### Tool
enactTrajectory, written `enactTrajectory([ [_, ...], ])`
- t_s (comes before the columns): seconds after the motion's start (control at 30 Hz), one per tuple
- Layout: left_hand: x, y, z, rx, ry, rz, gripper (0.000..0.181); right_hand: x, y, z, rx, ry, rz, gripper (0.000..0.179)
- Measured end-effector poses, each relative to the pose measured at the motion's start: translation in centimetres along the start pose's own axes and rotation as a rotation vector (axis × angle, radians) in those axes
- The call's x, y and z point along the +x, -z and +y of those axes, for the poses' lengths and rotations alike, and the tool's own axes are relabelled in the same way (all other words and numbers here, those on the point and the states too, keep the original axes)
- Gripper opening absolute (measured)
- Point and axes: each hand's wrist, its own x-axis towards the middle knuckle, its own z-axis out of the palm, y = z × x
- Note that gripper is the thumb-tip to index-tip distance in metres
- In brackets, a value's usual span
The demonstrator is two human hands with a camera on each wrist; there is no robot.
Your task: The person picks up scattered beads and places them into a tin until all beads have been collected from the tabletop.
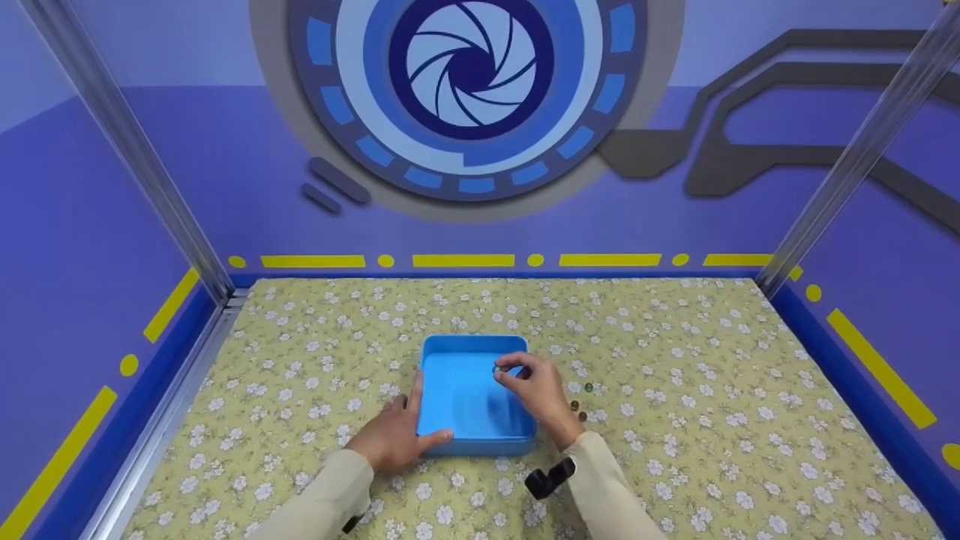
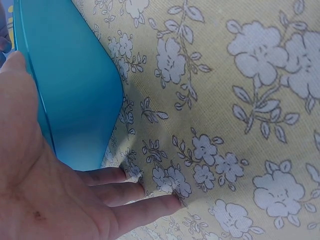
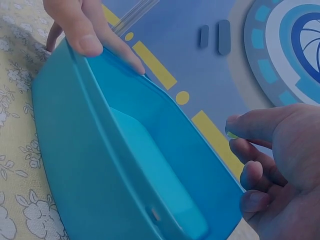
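Observation:
A light-blue rectangular box with an open top stands on the cloth. Over its right part, my right hand pinches a small glassy marble between thumb and fingertips; only a yellow-green sliver of it shows in the right wrist view. My left hand rests at the box's near left corner, thumb on the near rim and index finger along the left rim. Its other fingers reach down to the cloth, fairly straight. Just right of the box lie a green marble and two brown marbles.
A yellow cloth with white flowers covers the table. Blue-purple printed panels enclose the back and both sides, with metal posts at the back corners.

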Motion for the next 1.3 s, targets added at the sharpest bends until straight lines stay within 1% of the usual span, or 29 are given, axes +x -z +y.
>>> enactTrajectory([
  [0.3,0.2,-0.1,-0.1,-0.003,0.003,-0.007,0.112,0.1,-0.1,0.0,0.008,0.011,-0.002,0.014],
  [0.43,0.1,-0.1,0.0,-0.01,0.006,-0.009,0.112,0.0,0.1,0.0,0.024,-0.005,-0.005,0.015],
  [0.6,0.1,-0.1,0.0,-0.015,0.002,-0.006,0.113,0.0,0.3,0.1,0.031,0.003,-0.01,0.017],
  [0.73,0.1,-0.1,0.0,-0.014,-0.002,-0.008,0.113,-0.1,0.5,0.2,0.029,-0.023,-0.017,0.013],
  [0.83,0.1,0.0,0.0,-0.012,0.006,-0.013,0.113,-0.1,0.7,0.3,0.043,-0.056,-0.023,0.011],
  [0.93,0.2,-0.1,0.0,-0.006,0.008,-0.012,0.113,-0.2,0.8,0.3,0.065,-0.071,-0.027,0.012],
  [1.13,0.3,-0.1,0.0,-0.013,0.008,-0.013,0.113,-0.2,1.2,0.5,0.093,-0.068,-0.021,0.016],
  [1.3,0.2,-0.1,0.0,-0.013,0.015,-0.02,0.112,-0.2,1.5,0.7,0.081,-0.077,-0.013,0.018],
])
